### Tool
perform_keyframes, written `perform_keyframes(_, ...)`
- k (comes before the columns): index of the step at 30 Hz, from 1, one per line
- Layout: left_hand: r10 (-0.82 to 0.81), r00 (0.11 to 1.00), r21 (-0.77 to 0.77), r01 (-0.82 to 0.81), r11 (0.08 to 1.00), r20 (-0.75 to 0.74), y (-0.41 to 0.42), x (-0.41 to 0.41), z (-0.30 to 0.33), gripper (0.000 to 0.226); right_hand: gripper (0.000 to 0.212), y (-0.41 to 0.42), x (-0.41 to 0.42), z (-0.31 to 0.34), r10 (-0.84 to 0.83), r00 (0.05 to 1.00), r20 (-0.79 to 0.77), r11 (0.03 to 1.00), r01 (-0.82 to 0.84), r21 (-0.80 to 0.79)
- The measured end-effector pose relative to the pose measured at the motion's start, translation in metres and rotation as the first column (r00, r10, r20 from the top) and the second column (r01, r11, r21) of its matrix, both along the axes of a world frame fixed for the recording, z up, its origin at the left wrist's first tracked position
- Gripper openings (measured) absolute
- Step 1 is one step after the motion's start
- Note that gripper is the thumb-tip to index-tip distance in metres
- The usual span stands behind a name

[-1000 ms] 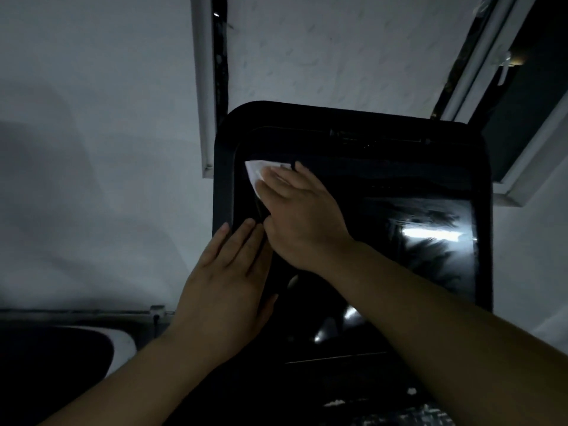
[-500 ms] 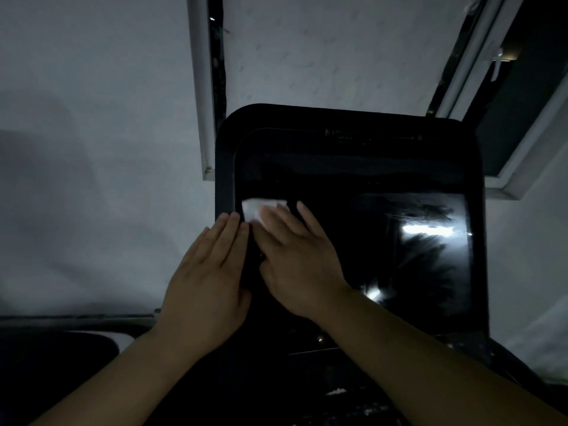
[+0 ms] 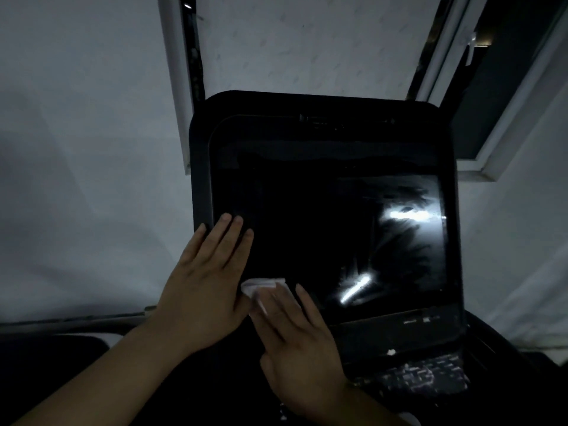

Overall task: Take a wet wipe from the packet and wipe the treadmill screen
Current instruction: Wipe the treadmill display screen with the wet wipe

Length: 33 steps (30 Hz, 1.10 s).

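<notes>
The black treadmill screen (image 3: 322, 216) fills the middle of the view, with wet smear streaks and light glare on its right half. My right hand (image 3: 295, 342) presses a white wet wipe (image 3: 261, 285) flat against the screen's lower left part, fingers straight; only the wipe's upper edge shows beyond the fingertips. My left hand (image 3: 206, 284) lies flat with straight fingers on the screen's left bezel, right beside the wipe. The wipe packet is not in view.
A white wall (image 3: 76, 149) stands behind the console. A window frame (image 3: 504, 124) runs at the upper right. Below the screen sits the dark console panel with a patterned area (image 3: 424, 379) and a small white speck.
My right hand has slid the wipe down the screen's left side, from the upper left corner to the lower left. My left hand stayed flat on the left bezel.
</notes>
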<state>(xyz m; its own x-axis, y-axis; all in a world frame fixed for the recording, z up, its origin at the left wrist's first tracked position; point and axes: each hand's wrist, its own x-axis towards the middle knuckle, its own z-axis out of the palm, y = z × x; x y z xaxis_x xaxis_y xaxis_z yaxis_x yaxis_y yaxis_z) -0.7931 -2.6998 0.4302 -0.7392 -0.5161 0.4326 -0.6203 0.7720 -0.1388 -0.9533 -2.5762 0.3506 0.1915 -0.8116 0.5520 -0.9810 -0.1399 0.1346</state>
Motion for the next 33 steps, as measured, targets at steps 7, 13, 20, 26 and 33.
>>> perform_keyframes(7, 0.029, 0.999, -0.067, -0.030, 0.997, -0.015, 0.007, -0.018, -0.002, 0.069, 0.060, -0.004, 0.029, -0.012, -0.096, 0.963, 0.251, 0.980, 0.135, -0.144)
perform_keyframes(13, 0.072, 0.996, -0.085, -0.068, 0.994, 0.053, 0.011, -0.018, -0.003, 0.073, 0.071, 0.037, -0.069, -0.005, -0.348, 0.922, 0.172, 0.937, 0.348, 0.031)
perform_keyframes(20, 0.087, 0.991, -0.070, -0.080, 0.994, 0.098, 0.015, -0.023, -0.003, 0.097, 0.062, 0.045, -0.106, -0.016, -0.603, 0.633, 0.486, 0.755, 0.649, 0.091)
perform_keyframes(26, 0.057, 0.995, -0.060, -0.052, 0.997, 0.083, 0.022, -0.039, -0.004, 0.104, 0.057, 0.038, -0.029, -0.023, -0.312, 0.903, 0.294, 0.947, 0.319, 0.024)
perform_keyframes(33, 0.043, 0.993, -0.055, -0.037, 0.998, 0.110, 0.020, -0.042, -0.006, 0.109, 0.059, 0.054, -0.167, 0.006, -0.606, 0.633, 0.482, 0.746, 0.662, 0.070)
